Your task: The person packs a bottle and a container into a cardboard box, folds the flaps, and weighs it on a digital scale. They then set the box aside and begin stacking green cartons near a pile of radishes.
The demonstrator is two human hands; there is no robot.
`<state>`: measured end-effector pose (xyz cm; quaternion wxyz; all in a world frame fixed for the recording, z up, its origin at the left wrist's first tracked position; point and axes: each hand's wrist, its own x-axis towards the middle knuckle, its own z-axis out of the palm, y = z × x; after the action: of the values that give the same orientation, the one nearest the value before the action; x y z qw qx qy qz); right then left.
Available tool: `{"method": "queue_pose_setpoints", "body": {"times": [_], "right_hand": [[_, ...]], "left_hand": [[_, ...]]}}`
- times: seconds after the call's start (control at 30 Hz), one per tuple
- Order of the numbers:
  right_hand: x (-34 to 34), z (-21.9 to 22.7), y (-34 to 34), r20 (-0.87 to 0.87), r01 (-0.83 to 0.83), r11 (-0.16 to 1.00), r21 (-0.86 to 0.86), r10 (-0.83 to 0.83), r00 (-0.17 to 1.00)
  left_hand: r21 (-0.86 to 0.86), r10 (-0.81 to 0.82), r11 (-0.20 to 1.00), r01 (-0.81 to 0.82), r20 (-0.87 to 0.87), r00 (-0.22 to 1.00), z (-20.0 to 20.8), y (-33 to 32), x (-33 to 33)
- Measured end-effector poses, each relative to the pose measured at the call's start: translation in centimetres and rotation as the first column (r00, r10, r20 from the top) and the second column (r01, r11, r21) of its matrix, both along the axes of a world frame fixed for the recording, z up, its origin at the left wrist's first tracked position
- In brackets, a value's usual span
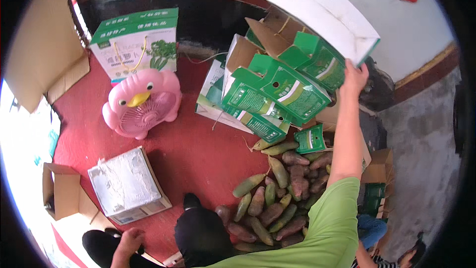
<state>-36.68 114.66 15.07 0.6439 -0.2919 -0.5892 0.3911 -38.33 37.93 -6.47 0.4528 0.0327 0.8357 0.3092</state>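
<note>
A: Which step does this look like, going by the pile of green and purplish long radishes (277, 193) on the red floor covering (198, 154)?

B: Fetching a carton, I'd judge. The right hand (354, 77) is stretched up and away from the pile, its fingers closed on the lower edge of a large white cardboard box with green trim (322, 10), which hangs tilted in the air above the heap of flat green-and-white printed cartons (275, 94) just beyond the radishes.

A: And the left hand (128, 243)?

B: Low, on the near left of the pile, resting on the person's dark trouser knee. It holds nothing that I can see; whether the fingers are spread or curled I cannot tell.

A: What does the next move ask for?

B: Probably bringing the white box down toward the pile without knocking the leaning green cartons, and the free hand to steady it, since one edge grip on a wide box looks loose.

A: Anything else near?

B: A pink bird-shaped fan (141, 109) and a foil-topped box (129, 186), both left of the pile.
</note>
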Motion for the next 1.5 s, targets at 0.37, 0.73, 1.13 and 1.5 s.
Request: {"method": "queue_pose_setpoints", "body": {"times": [0.37, 0.73, 1.13, 1.5], "right_hand": [[-8.3, 0.2, -10.9, 0.105, -0.066, 0.956, 0.285, 0.037, 0.994], [-8.6, 2.3, -8.9, 0.043, -0.228, 0.967, -0.117, 0.235, 0.971], [-8.6, 4.9, 1.3, 0.333, -0.074, 0.961, -0.266, 0.163, 0.929], [-9.3, 8.5, -0.2, 0.371, -0.393, 0.815, -0.425, 0.553, 0.746]], "left_hand": [[0.074, -0.063, 0.995, 0.063, 0.000, 0.998, -1.7, -2.0, 0.9], [0.121, -0.061, 0.990, 0.066, -0.050, 0.997, -2.3, -2.7, 0.8], [0.249, -0.058, 0.966, 0.066, -0.041, 0.998, -9.0, -6.9, 0.2], [0.069, -0.065, 0.995, 0.075, -0.137, 0.988, -4.3, -2.8, 0.3]]}}
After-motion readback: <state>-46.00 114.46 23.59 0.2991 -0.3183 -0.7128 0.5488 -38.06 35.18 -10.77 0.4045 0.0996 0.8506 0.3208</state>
